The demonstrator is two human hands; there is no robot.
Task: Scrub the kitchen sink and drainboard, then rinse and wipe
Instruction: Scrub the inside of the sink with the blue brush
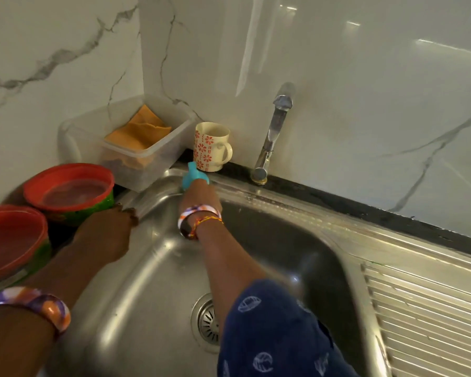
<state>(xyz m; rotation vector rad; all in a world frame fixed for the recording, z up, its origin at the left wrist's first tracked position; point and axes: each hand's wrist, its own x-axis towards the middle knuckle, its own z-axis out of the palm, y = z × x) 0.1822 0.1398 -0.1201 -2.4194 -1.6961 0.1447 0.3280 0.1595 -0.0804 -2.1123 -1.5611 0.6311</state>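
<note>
Resting at the far left rim of the basin, the left grip (108, 235) lies with its fingers loosely bent over the steel edge, holding nothing; a chunky purple, orange and white bangle (42, 304) sits lower on that forearm. Left of this hand, on the counter, stand two round red-rimmed plastic tubs with green sides, the near tub (14, 242) at the frame edge and the far tub (71, 190) just behind it. Beyond them, in the corner of the white marble-patterned wall (52, 50), a clear rectangular plastic container (136, 148) holds a folded orange cloth (140, 129).

Further right, the right grip (199, 197) reaches to the back left corner of the stainless steel sink (152, 268), its fingers curled round a turquoise scrubber (193, 176) pressed where the basin wall meets the rim. A matching bangle and a thin orange thread bracelet (199, 220) circle that wrist, and a dark blue sleeve with white leaf prints (272, 336) covers the upper arm. Just behind the scrubber a cream mug with red flower pattern (211, 146) stands on the dark back ledge (365, 208). The round slotted drain (206, 321) shows in the basin floor, partly hidden by the sleeve. A chrome tap (272, 134) rises from the ledge right of the mug, and the ribbed steel drainboard (430, 317) fills the lower right
</note>
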